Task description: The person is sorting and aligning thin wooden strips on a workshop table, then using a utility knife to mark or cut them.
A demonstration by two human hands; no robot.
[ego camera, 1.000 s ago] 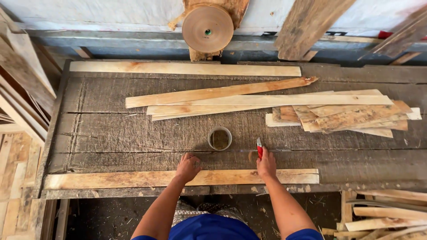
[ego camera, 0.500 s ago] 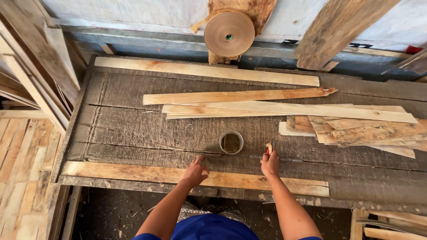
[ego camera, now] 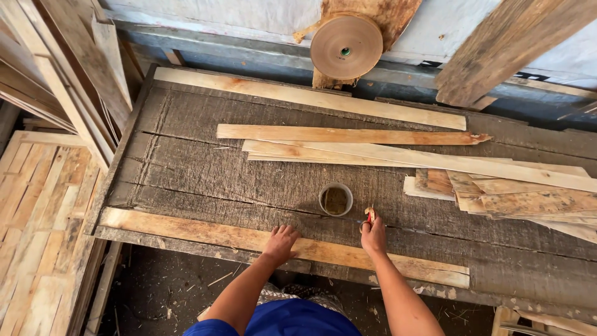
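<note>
My left hand [ego camera: 281, 241] lies flat, fingers spread, on a long pale wooden slat [ego camera: 186, 228] that runs along the near edge of the dark workbench [ego camera: 205, 168]. My right hand [ego camera: 374, 236] rests at the slat's far edge and is closed around a small red-handled tool [ego camera: 370, 215], whose tip points away from me. A small round tin [ego camera: 336, 200] with brownish contents stands just beyond and between my hands.
Several long slats [ego camera: 348, 134] lie across the bench's middle, with a pile of short offcuts [ego camera: 516, 199] at the right. A roll of brown tape [ego camera: 346, 46] hangs on the back wall. Boards [ego camera: 68, 74] lean at left; a slatted panel [ego camera: 37, 224] lies below.
The view has swung left and tilted, so the bench sits further right in the frame. Both hands stay on the near slat, the right still holding the red tool.
</note>
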